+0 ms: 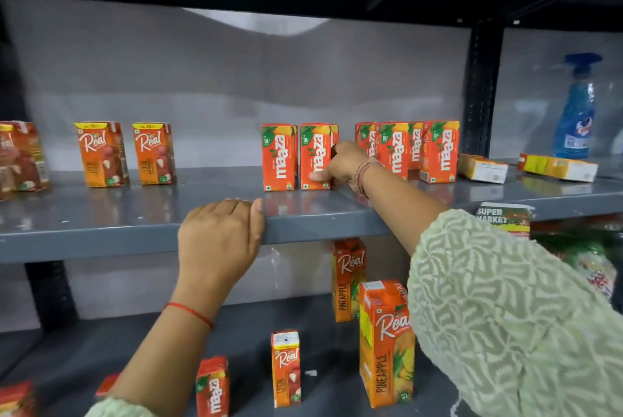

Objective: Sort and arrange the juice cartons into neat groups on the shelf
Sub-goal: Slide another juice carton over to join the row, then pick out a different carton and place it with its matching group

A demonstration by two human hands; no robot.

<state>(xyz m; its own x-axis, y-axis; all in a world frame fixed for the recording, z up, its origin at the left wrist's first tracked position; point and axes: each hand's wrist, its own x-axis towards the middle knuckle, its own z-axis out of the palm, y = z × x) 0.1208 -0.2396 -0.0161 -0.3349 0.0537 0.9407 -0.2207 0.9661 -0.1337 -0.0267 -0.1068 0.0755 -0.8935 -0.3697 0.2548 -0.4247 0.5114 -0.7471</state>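
Note:
On the grey upper shelf [101, 211] two orange Maaza cartons stand side by side. My right hand [340, 164] grips the right one [315, 157], thumb on its lower front and fingers behind. The left Maaza carton [279, 158] touches it. A cluster of several Maaza cartons [408, 150] stands to the right of my hand. My left hand [219, 234] is curled over the shelf's front edge. Two Real litchi cartons [101, 153] [154, 153] stand apart at the left, and another [20, 157] at the far left edge.
A blue spray bottle [577, 110] and two flat yellow boxes [482, 168] [558, 167] lie at the right of the upper shelf. The lower shelf holds Real pineapple cartons [386, 346] [348, 278], a small Real carton [286, 369] and a Maaza carton [212, 386]. A black upright post [480, 89] stands at right.

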